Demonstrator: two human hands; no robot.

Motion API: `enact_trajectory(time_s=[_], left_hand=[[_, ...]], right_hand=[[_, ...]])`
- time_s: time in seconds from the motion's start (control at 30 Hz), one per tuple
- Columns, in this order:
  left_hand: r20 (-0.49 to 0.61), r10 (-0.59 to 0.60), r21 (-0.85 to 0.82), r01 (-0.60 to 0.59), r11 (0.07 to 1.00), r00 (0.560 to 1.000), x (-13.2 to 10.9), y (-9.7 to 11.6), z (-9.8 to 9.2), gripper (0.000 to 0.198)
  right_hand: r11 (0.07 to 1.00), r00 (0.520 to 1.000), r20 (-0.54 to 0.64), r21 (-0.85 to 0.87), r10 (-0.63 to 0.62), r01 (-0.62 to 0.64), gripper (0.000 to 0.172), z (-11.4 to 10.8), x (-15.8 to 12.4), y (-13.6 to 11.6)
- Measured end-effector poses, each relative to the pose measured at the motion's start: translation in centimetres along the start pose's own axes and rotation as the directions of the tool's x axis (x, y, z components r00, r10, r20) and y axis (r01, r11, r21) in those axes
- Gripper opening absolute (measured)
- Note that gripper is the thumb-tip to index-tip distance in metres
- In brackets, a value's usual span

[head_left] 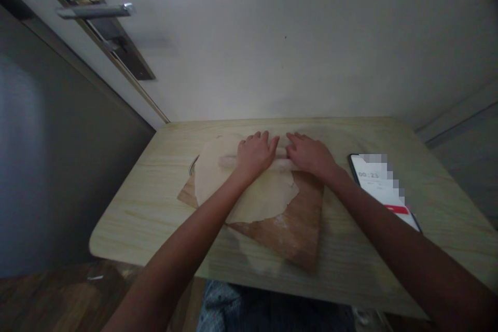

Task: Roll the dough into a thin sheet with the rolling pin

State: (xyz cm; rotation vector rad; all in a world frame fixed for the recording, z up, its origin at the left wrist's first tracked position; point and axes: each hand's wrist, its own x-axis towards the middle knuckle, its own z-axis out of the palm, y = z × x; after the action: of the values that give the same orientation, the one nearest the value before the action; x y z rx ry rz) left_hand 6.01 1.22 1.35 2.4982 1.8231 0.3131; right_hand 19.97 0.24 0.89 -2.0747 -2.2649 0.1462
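A pale rolling pin (282,164) lies across the far part of a wide, thin sheet of dough (257,202). My left hand (257,154) rests over the pin left of its middle, fingers curved across it. Over the pin's right part is my right hand (309,154), its fingers bent around it and thumb side toward the left hand. The dough has a ragged right edge and covers much of a brown wooden board (299,233), overhanging its left side. Part of the pin is hidden under both hands.
The board sits on a light wood-grain table (136,207). A phone (379,179) showing a timer lies to the right, beside my forearm. A metal handle (193,165) shows at the board's left. Behind the table stands a white door with a lever handle (97,11).
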Motion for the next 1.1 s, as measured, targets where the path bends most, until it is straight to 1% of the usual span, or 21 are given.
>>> enact_trajectory(time_s=[0.07,0.17,0.3,0.43,0.5,0.6,0.73,0.83,0.9,0.97,1.1], left_hand=[[0.016,-0.025,0.004,0.025,1.0,1.0,0.7,-0.1,0.0,0.053],[-0.007,-0.042,0.021,0.042,0.999,0.999,1.2,-0.2,0.0,0.051],[-0.066,-0.029,0.038,0.032,0.999,0.997,0.4,0.0,0.0,0.047],[-0.078,0.004,0.061,0.0,0.998,0.997,-1.8,0.4,-0.2,0.038],[-0.086,0.036,0.073,-0.03,0.997,0.996,-3.3,0.7,-0.2,0.036],[-0.129,0.097,0.09,-0.086,0.992,0.987,-5.7,0.9,-0.1,0.034],[-0.163,0.152,0.102,-0.137,0.985,0.975,-8.7,1.0,0.0,0.039],[-0.14,0.19,0.107,-0.176,0.979,0.972,-10.1,0.8,-0.2,0.048],[-0.116,0.209,0.103,-0.197,0.975,0.971,-10.3,0.7,-0.4,0.05],[-0.1,0.212,0.094,-0.203,0.975,0.972,-9.8,0.6,-0.4,0.05],[-0.116,0.171,0.095,-0.16,0.982,0.978,-7.5,0.7,-0.1,0.045]], right_hand=[[0.999,0.999,0.022,0.02,0.025,-0.025,0.046,0.0,0.8,0.2],[0.998,0.999,0.018,0.035,0.051,-0.052,0.045,-0.1,1.3,0.2],[0.999,0.999,-0.021,0.017,0.046,-0.045,0.042,-0.3,0.4,0.0],[0.999,0.996,-0.083,-0.018,0.039,-0.041,0.04,-0.5,-2.1,-0.8],[0.999,0.99,-0.14,-0.023,0.027,-0.031,0.04,-0.5,-3.7,-1.3],[1.0,0.973,-0.23,-0.028,-0.018,0.012,0.042,0.0,-6.1,-2.0],[0.996,0.942,-0.324,-0.044,-0.087,0.077,0.04,0.9,-9.1,-2.4],[0.991,0.928,-0.348,-0.047,-0.135,0.126,0.04,1.5,-10.6,-2.4],[0.989,0.925,-0.351,-0.038,-0.148,0.143,0.041,1.7,-10.9,-2.3],[0.989,0.929,-0.34,-0.027,-0.143,0.142,0.041,1.6,-10.7,-2.2],[0.996,0.948,-0.307,-0.016,-0.086,0.085,0.043,1.2,-8.8,-2.2]])
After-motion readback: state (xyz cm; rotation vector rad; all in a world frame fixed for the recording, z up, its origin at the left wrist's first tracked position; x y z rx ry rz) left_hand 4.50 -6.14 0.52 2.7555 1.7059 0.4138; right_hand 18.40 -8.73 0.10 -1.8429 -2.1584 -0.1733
